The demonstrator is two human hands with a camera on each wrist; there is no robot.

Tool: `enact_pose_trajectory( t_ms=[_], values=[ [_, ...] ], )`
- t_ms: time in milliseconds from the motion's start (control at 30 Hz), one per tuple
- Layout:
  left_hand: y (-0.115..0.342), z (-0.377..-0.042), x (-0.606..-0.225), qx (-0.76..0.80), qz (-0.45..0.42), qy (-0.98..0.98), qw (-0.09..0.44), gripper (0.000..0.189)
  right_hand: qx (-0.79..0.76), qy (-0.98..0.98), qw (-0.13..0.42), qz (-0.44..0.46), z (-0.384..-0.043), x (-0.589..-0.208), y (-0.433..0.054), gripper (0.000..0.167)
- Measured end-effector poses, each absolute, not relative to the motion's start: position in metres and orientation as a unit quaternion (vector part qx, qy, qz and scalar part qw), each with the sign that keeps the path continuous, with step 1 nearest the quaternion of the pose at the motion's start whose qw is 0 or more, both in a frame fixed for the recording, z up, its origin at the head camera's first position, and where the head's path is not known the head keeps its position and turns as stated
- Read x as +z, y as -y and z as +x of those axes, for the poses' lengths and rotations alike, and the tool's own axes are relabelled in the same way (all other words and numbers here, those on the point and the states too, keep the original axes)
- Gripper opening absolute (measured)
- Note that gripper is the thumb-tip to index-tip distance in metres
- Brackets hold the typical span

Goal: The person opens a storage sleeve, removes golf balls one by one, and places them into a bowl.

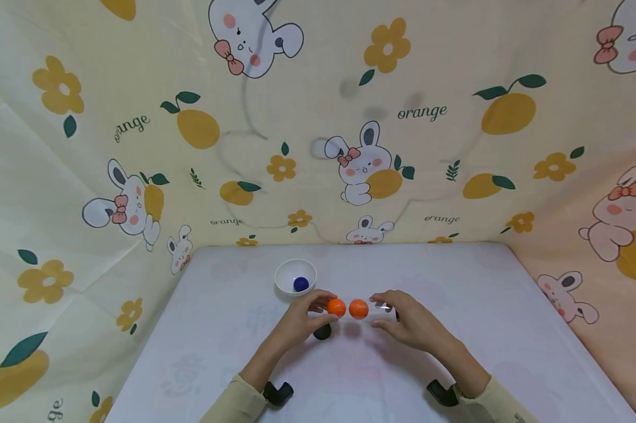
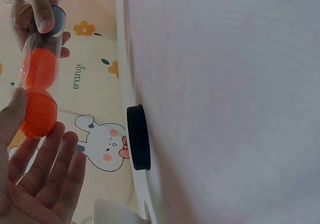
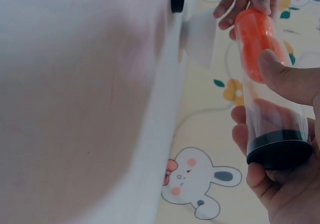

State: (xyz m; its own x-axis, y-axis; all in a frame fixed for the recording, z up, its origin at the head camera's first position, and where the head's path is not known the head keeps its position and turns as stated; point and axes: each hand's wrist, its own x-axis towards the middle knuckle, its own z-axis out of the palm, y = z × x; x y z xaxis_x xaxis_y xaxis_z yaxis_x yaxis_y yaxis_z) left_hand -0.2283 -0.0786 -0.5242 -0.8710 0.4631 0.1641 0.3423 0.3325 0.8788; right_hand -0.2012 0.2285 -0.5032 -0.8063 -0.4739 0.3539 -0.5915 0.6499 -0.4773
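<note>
A clear plastic tube (image 3: 256, 94) lies across between both hands, with a black end cap (image 3: 280, 154) on its right end. Two orange balls sit side by side toward the tube's left end, the left ball (image 1: 336, 308) at the mouth and the right ball (image 1: 358, 309) inside. My right hand (image 1: 415, 320) grips the tube near the black end, thumb along its side. My left hand (image 1: 299, 320) holds the left ball at the mouth between thumb and fingers; how far it sticks out is hard to tell. Below this hand, a loose black cap (image 1: 322, 332) rests on the table.
Behind my left hand stands a white bowl (image 1: 283, 281) with a dark blue ball (image 1: 300, 284) in it. The white table (image 1: 233, 352) reaches back to a patterned cloth (image 1: 307, 117), which also hangs along both sides.
</note>
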Motion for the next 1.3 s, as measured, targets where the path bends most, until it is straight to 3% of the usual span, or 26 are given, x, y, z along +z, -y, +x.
enact_pose_trajectory(
  t_ms=[900,1300],
  values=[
    [0.097,-0.235,-0.52,0.51,0.196,-0.836,0.048,0.046,0.308,0.906,0.086,0.277,-0.2,-0.504,-0.228,0.051],
    [0.11,-0.242,-0.519,0.493,0.18,-0.851,0.011,0.046,0.305,0.907,0.085,0.278,-0.201,-0.504,-0.227,0.051]
  ],
)
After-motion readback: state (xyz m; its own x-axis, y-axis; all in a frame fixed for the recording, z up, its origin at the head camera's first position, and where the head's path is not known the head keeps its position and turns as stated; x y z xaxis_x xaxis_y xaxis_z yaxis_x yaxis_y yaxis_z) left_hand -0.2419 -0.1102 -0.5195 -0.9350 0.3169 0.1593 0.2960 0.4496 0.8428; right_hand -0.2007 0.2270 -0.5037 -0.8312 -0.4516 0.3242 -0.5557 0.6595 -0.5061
